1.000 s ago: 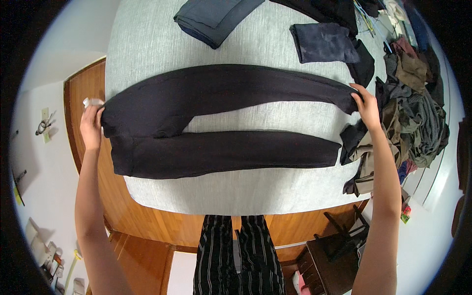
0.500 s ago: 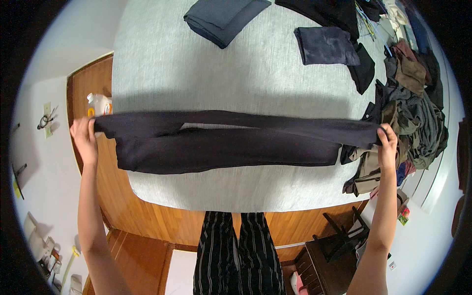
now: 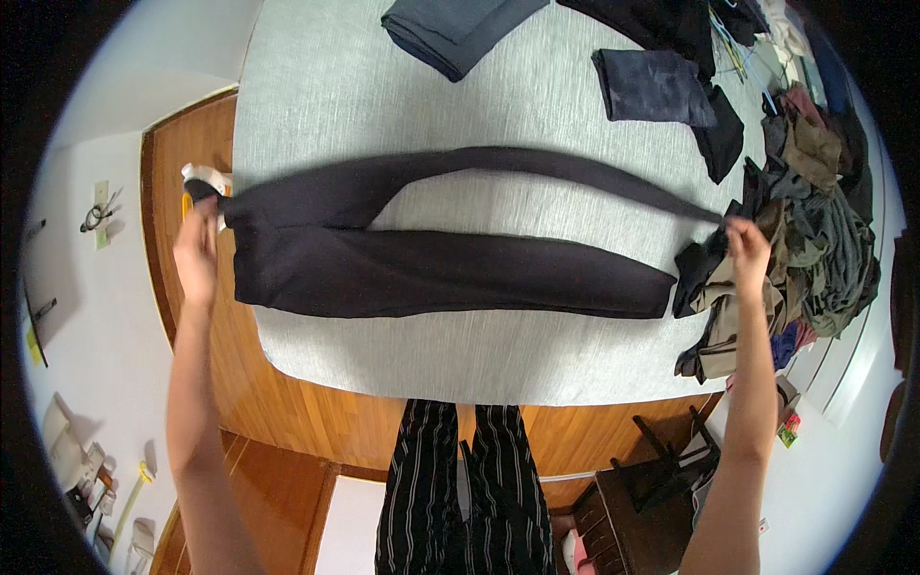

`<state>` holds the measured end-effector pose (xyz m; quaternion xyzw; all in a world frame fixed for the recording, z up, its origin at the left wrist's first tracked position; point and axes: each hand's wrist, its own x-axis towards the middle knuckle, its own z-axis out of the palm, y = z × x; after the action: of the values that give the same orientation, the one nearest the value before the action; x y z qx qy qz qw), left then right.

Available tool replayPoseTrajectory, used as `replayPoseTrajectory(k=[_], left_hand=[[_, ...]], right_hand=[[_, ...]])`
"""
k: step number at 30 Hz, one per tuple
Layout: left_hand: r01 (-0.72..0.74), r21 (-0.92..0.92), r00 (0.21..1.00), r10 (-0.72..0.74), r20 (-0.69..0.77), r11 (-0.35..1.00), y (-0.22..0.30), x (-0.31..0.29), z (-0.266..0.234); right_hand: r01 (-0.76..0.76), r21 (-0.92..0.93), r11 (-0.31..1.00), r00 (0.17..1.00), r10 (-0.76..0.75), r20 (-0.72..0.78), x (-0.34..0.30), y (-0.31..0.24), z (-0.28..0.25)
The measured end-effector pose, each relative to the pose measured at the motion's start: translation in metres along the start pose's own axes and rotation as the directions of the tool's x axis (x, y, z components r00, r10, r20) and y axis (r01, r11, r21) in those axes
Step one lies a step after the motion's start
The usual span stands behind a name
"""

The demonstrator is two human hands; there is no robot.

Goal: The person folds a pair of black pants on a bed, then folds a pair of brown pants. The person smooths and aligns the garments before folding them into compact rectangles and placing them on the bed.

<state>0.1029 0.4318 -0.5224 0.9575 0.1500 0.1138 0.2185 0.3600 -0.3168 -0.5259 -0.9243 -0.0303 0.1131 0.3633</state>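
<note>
A pair of black pants (image 3: 383,254) lies sideways across the grey-covered table, waist toward the left and legs toward the right. At the waist's far corner my left hand (image 3: 198,251) grips the cloth, and a bit of dark fabric sticks up past the fingers. My right hand (image 3: 747,254) pinches the far leg's hem at the right. That far leg bows away from me, slightly blurred, with a gap of table cover between the legs. The near leg rests flat near the table's front part.
A heap of crumpled clothes (image 3: 815,230) covers the right side. Folded dark garments, a grey-blue one (image 3: 460,34) and a navy one (image 3: 656,86), lie at the far side. A white bottle (image 3: 216,177) stands beyond the left edge. A dark chair (image 3: 661,470) is below right.
Both hands have carried the far leg and waist edge away from me. The legs have spread apart, widening the gap, and the near leg now lies flatter.
</note>
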Motion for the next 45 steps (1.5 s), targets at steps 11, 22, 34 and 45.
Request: replayPoseTrajectory(k=[11, 22, 34, 45], left_hand=[[0.069, 0.206, 0.932, -0.137, 0.335, 0.976, 0.006, -0.196, 0.034], [0.715, -0.693, 0.293, -0.860, 0.419, -0.094, -0.115, -0.229, 0.066], [0.556, -0.745, 0.286, -0.756, 0.589, -0.369, -0.101, -0.198, 0.055], [0.571, -0.761, 0.320, -0.770, 0.552, -0.308, -0.089, -0.193, 0.063]], right_hand=[[-0.071, -0.160, 0.984, 0.997, 0.064, -0.052, -0.121, 0.059, 0.078], [0.004, -0.703, 0.711, 0.994, -0.079, -0.075, -0.172, 0.053, 0.106], [-0.395, -0.152, 0.906, 0.816, 0.270, -0.512, -0.201, 0.060, 0.157], [-0.573, 0.562, 0.596, 0.561, 0.786, -0.261, -0.173, 0.089, 0.139]])
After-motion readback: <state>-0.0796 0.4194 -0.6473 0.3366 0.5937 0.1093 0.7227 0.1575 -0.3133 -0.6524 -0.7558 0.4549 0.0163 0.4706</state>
